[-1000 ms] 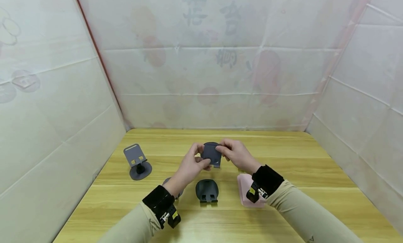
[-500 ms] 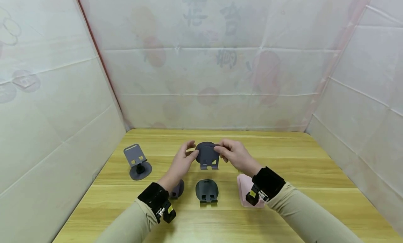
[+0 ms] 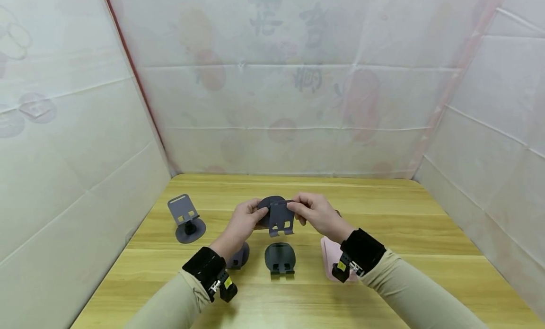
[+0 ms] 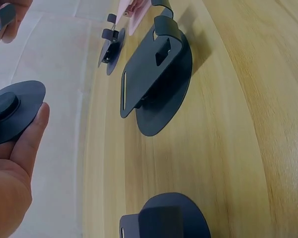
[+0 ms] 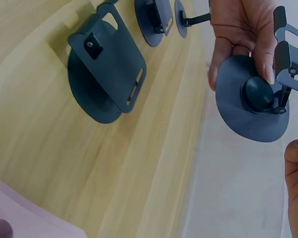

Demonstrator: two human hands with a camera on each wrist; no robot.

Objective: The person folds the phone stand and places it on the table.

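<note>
Above the table's middle, both hands hold one grey phone stand in the air. My left hand grips its round base, fingers curled round the rim, and the same base shows in the left wrist view. My right hand pinches the top edge of the slotted plate, which hangs in front of the base with its hooks pointing down.
On the wooden table a grey stand is set up at the left. A folded dark stand lies under the hands, another by my left wrist. A pink stand lies under my right wrist. Cloth walls enclose three sides.
The left hand let go of the plate, opened, then closed on the round base. The plate swung out in front of the base, and the stand came slightly lower.
</note>
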